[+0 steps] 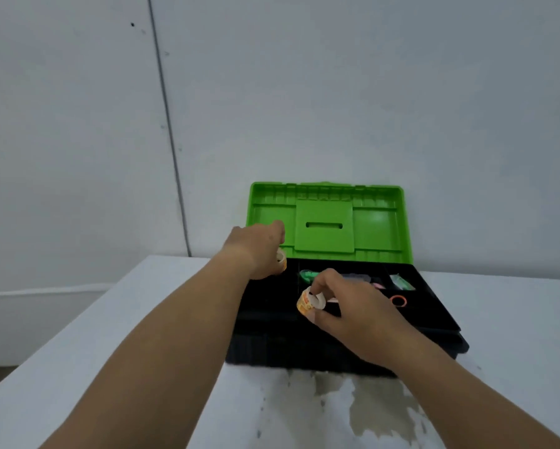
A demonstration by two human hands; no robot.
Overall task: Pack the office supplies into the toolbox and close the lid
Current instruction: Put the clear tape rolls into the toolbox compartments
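Toolbox lid (pixel 379 222): glossy green plastic, smooth w/ molded ribs. Tray (pixel 434 306): matt black plastic. Tape rolls (pixel 309 303): shiny, printed wrap. Table (pixel 77 367): matt white, coating patchy, worn near front.

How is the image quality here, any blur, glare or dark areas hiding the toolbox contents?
Head view: soft throughout; the black toolbox tray is underexposed, its dividers barely showing; small items inside are smeared; a mild sheen sits on the green plastic lid; wide-angle bending shows in the wall seam.

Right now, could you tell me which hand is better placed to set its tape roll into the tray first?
Likely the left hand: its tape roll is low over the toolbox tray's far-left corner.
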